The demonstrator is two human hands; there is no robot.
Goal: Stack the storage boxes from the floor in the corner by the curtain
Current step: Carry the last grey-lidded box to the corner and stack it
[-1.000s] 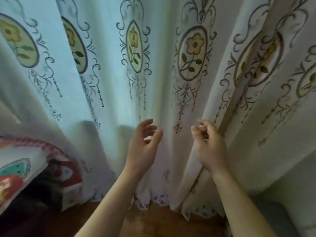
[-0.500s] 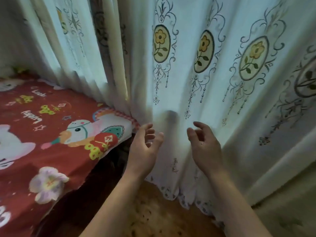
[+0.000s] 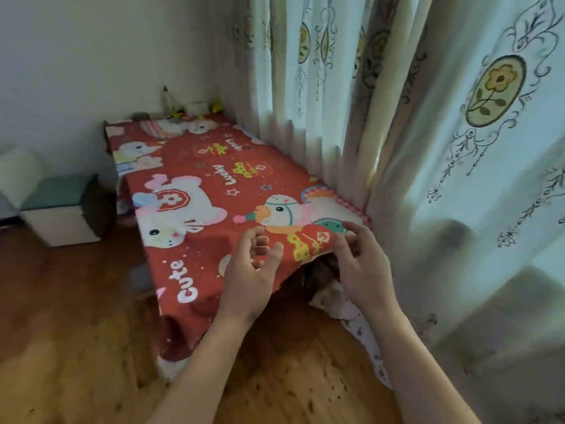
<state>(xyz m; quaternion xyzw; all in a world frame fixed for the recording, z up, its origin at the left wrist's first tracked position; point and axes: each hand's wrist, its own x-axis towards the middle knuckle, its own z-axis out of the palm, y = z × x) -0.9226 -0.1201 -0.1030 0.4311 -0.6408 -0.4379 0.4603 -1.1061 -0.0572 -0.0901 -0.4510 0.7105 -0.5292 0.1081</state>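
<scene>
hands: left (image 3: 249, 278), right (image 3: 362, 270) loosely curled, holding nothing | curtain (image 3: 458, 148) just right

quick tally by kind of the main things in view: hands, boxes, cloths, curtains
hands: 2, left hand and right hand, both empty with fingers loosely curled
boxes: 1, a white box with a teal top, on the floor at the left
cloths: 1, red cartoon cloth over a low surface
curtains: 1, flowered curtain
total: 5
</scene>
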